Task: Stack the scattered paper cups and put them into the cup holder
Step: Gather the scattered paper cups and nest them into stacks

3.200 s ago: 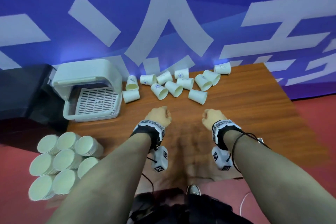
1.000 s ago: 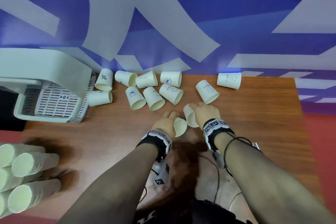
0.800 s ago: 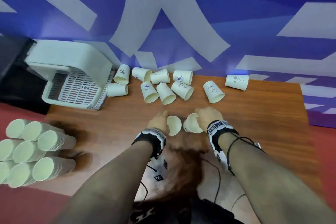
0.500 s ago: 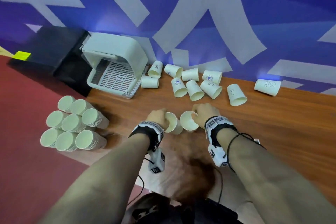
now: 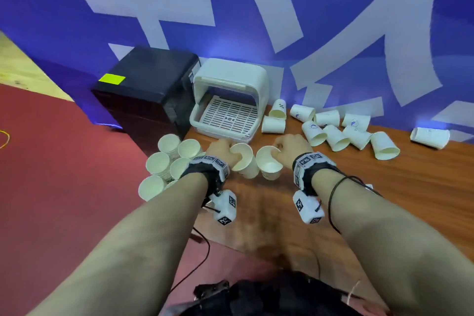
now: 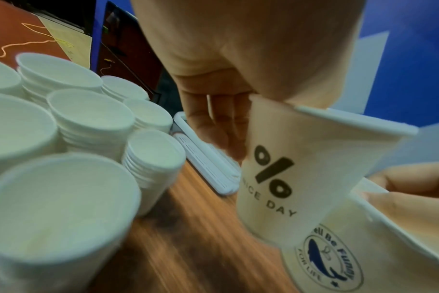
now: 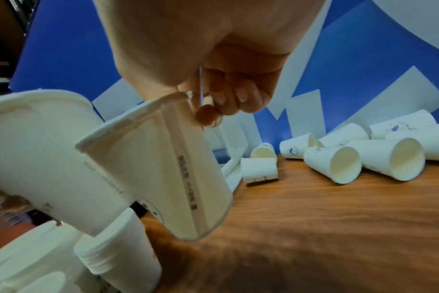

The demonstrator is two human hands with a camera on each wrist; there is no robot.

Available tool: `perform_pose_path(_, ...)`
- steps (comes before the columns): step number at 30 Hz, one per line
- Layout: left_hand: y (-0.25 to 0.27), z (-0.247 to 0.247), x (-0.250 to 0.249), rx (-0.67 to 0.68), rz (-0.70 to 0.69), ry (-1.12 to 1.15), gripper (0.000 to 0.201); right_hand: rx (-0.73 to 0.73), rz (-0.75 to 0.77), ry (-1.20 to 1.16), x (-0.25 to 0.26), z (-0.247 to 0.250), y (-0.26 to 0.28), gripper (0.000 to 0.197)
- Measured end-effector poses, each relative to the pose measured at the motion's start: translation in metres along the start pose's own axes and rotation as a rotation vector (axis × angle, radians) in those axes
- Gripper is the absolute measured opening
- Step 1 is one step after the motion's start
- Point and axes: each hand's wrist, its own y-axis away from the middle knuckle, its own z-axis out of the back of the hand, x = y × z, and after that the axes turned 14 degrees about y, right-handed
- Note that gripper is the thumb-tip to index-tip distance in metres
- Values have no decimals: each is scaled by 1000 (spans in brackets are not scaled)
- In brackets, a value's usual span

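Two paper cups are held over the wooden table (image 5: 384, 187), mouths up and tilted, walls just touching. Left hand (image 5: 220, 149) pinches the "% NICE DAY" cup (image 6: 296, 178) at the rim, thumb inside. Right hand (image 5: 292, 146) pinches the whale-logo cup (image 5: 269, 165) at its rim. Ten loose cups (image 5: 336, 137) lie on their sides along the blue wall. White cup holder (image 5: 230, 100), lid raised, sits at the table's far left corner. Stacked cup columns (image 5: 164, 161) stand near the left hand.

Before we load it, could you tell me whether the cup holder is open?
Open: the cup holder's lid is raised, exposing its bare slatted tray.
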Motion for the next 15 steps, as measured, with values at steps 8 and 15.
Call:
perform_pose_path(8, 10, 102, 114, 27, 10, 113, 14, -36, -59, -57, 153, 9, 14, 24)
perform_pose_path(15, 26, 146, 187, 3, 119, 159, 12, 24, -43, -64, 216, -9, 22, 26)
